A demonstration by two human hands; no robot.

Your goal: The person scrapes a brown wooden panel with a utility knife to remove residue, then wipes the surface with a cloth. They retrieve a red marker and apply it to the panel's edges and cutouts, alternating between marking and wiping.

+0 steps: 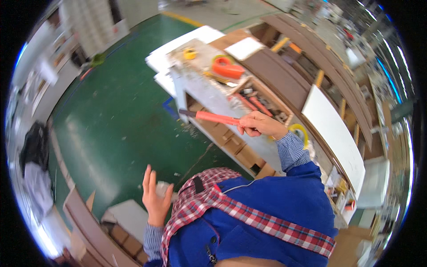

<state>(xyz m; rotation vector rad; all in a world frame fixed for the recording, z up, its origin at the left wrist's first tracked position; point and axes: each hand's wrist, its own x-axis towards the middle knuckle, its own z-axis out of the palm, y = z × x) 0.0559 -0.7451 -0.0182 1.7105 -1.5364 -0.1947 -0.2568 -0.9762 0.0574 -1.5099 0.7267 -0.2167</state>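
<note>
My right hand (262,124) is closed around one end of a long orange-red stick-shaped tool with a black tip (218,118). The tool points left over the edge of a workbench (209,98), and its exact kind I cannot make out. Below and left of it, my left hand (156,198) is raised over the floor beside my body, fingers spread, holding nothing. Just beyond my right hand, a wooden box (278,99) on the bench holds several orange-handled tools (260,105). Close to my right wrist lies a yellow tape roll (299,133).
An orange tape dispenser (227,67) and a small yellow roll (190,53) sit on the far bench end. Brown panels (278,71) and a white board (331,129) stretch along the right. Cardboard pieces (235,144) fill the lower shelf. Another brown panel (86,229) stands at lower left.
</note>
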